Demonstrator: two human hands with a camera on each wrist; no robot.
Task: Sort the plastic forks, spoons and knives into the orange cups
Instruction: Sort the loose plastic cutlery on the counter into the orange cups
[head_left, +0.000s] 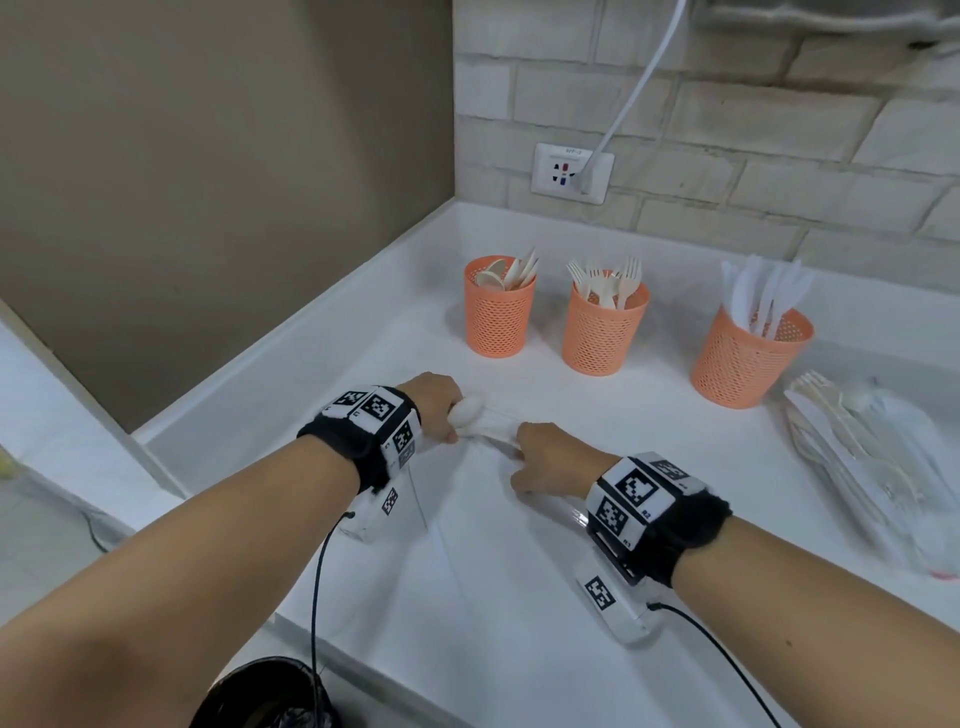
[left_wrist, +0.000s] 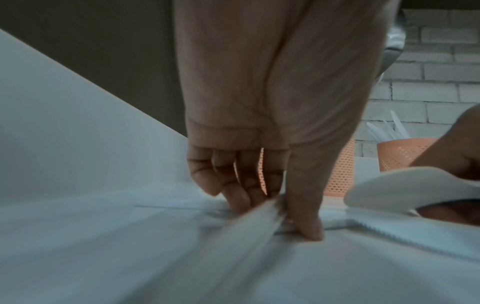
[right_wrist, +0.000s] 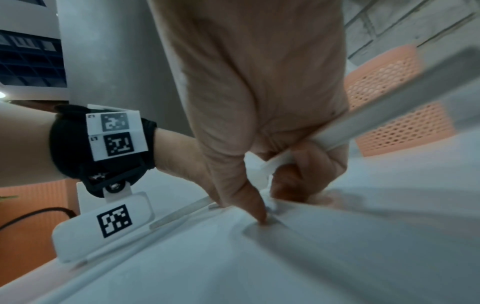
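Observation:
Three orange mesh cups stand at the back of the white counter: the left cup (head_left: 500, 312) holds spoons, the middle cup (head_left: 605, 327) forks, the right cup (head_left: 750, 358) white knives. My left hand (head_left: 441, 410) pinches a blurred clear cutlery wrapper (left_wrist: 233, 236) between thumb and fingers, low on the counter. Close beside it, my right hand (head_left: 535, 452) grips a white spoon (left_wrist: 389, 189) by its handle (right_wrist: 376, 115), the bowl (head_left: 467, 408) toward the left hand. A white serrated knife (left_wrist: 420, 236) lies under the spoon.
A pile of wrapped cutlery (head_left: 872, 457) lies at the right edge. A wall socket (head_left: 571, 174) with a white cable sits behind the cups. A brown wall and the counter's raised rim (head_left: 291, 338) close the left side. A black bin (head_left: 270, 696) stands below the front edge.

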